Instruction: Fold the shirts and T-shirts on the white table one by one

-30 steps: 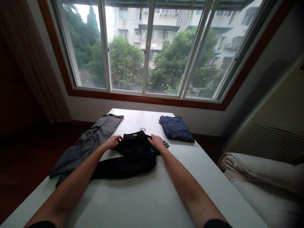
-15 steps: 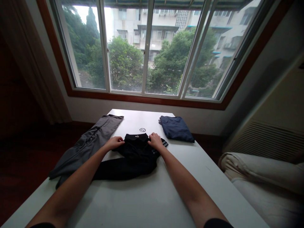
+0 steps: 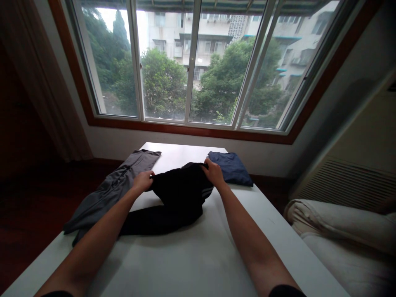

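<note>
A black garment [image 3: 182,187] with pale stripes on its right side is stretched between my hands, its upper edge raised off the table. My left hand [image 3: 144,180] pinches its left upper corner. At the right upper corner, my right hand [image 3: 214,171] grips the cloth, just beside the folded navy garment. A long black part of the garment lies on the tabletop, reaching left toward my left forearm, which hides its end. Whether it is trousers or a top I cannot tell.
Grey trousers [image 3: 120,177] lie lengthwise along the left edge of the white table [image 3: 173,264]. A folded navy garment [image 3: 233,167] rests at the far right corner. Rolled pale bedding [image 3: 340,222] sits right of the table. A wide window [image 3: 192,122] stands beyond.
Both hands have lifted the black garment's far edge up from the table and spread it wider. My right hand has moved right and away from me, my left slightly left and up.
</note>
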### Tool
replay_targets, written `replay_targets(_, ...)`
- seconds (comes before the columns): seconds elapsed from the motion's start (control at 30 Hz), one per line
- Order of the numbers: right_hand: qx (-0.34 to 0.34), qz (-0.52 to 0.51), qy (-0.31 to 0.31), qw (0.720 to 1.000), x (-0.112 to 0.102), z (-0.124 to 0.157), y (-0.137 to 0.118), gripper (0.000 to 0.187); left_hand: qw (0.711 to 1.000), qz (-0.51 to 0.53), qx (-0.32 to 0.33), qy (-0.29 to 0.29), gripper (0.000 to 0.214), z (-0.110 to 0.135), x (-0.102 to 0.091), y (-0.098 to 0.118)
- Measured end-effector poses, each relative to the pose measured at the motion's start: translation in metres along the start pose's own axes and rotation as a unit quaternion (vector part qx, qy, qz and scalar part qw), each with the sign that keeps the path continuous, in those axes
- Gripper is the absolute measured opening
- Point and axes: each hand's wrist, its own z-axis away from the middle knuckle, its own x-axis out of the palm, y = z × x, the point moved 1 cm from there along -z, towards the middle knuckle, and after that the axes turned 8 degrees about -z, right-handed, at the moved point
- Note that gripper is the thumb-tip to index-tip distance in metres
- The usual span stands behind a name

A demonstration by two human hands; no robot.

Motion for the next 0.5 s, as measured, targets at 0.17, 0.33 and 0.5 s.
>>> replay_targets(0.17, -0.043, 0.000, 0.052, 0.998, -0.041, -0.002, -0.018, 0.019, 0.972, 0.063, -0.024, 0.227, 0.027, -0.004, -0.071, -0.002)
replay_targets(0.33, -0.162, 0.013, 0.001, 0.987, -0.084, -0.022, -0.040, 0.017, 0.903, 0.147, 0.017, 0.402, 0.022, -0.018, -0.174, 0.001)
replay_targets(0.5, -0.176, 0.001, 0.155, 0.972, -0.178, -0.070, -0.071, 0.030, 0.857, 0.150, 0.109, 0.481, 0.036, -0.011, -0.288, 0.021)
